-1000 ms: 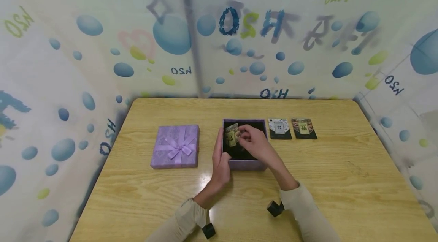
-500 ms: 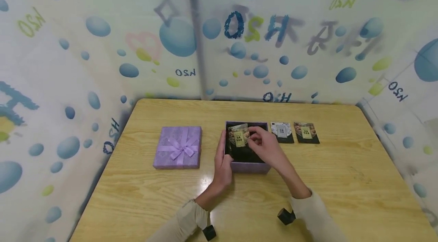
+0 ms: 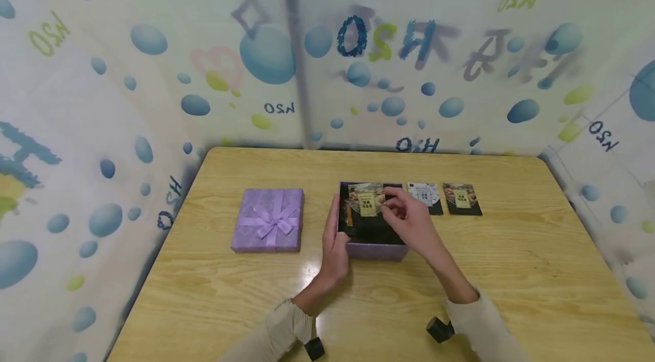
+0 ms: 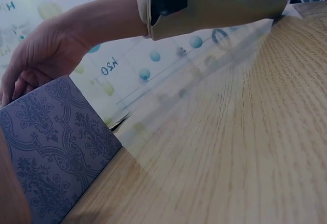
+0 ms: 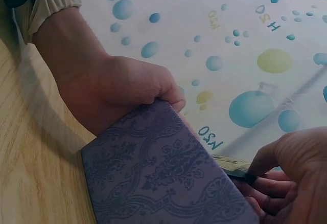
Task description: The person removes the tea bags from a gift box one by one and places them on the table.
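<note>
The purple patterned gift box (image 3: 377, 252), lidless and black inside, stands on the table. My left hand (image 3: 335, 257) holds its left side, fingers along the outer wall and thumb hooked at the near left corner. In the right wrist view that same hand (image 5: 120, 88) grips the box's corner. Between thumb and fingers my right hand (image 3: 411, 220) pinches the right edge of a small square packet (image 3: 367, 200) with a food picture and a yellow label, over the box opening. Dark contents with an orange strip (image 3: 349, 215) show inside the box, partly hidden by the packet.
The purple lid (image 3: 267, 221) with a ribbon bow lies left of the box. Right of it lie a white-and-black packet (image 3: 426, 198) and a brown-and-black packet (image 3: 463, 199), side by side. The wooden table (image 3: 512, 271) meets a bubble-printed curtain (image 3: 317, 66) behind.
My right hand has moved right, bringing the packet from the box's left side toward its middle and turning its face more upright. My left hand keeps its hold. The head view has shifted slightly.
</note>
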A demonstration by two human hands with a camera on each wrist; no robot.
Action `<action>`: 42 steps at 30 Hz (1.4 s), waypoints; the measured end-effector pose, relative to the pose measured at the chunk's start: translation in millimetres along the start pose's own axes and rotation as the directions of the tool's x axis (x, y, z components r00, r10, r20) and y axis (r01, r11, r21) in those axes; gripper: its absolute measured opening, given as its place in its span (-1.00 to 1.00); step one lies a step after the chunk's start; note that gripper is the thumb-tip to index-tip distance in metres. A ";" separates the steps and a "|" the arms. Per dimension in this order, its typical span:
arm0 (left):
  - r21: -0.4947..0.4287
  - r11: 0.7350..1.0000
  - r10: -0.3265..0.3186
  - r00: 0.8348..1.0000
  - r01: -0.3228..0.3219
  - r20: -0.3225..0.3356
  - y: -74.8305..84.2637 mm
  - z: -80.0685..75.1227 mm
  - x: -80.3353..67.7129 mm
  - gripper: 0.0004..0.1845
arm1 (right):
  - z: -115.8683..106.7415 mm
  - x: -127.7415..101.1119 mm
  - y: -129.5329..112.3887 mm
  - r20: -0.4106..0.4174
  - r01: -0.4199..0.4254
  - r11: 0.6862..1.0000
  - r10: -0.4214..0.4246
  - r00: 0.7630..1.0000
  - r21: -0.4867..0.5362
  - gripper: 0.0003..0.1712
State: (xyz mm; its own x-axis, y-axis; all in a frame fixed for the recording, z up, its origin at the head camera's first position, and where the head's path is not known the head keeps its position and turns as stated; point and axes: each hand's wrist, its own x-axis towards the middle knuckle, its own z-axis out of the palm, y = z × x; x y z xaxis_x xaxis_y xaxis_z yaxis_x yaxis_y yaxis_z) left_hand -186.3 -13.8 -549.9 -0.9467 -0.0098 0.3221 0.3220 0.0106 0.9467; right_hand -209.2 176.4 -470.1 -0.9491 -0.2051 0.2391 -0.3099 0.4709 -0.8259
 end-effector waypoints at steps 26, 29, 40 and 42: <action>0.050 0.999 0.005 0.999 -0.006 0.031 -3.8 3.6 -4.2 -0.04 | -60.7 -0.6 18.1 0.005 -0.208 0.963 0.210 0.978 0.173 -0.49; 0.045 0.999 0.001 1.000 -0.002 0.013 -4.6 0.8 -5.2 -0.04 | -65.0 2.7 21.9 0.004 -0.214 0.957 0.217 0.976 0.197 -0.49; 0.015 1.000 0.026 1.000 -0.026 -0.002 -4.5 -0.7 -2.1 -0.03 | -78.8 9.1 25.2 -0.012 -0.232 0.951 0.240 0.971 0.202 -0.49; 0.015 1.000 0.028 1.000 -0.028 -0.004 -4.1 -0.4 -1.8 -0.03 | -81.5 10.0 26.2 -0.017 -0.237 0.949 0.246 0.969 0.207 -0.50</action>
State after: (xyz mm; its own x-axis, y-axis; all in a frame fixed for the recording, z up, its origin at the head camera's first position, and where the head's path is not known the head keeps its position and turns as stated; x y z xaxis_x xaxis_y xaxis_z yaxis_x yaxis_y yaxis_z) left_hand -186.0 -14.2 -554.4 -0.9373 -0.0138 0.3482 0.3478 0.0259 0.9372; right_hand -231.4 256.7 -447.8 -0.9969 -0.0686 0.0377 -0.0577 0.3183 -0.9463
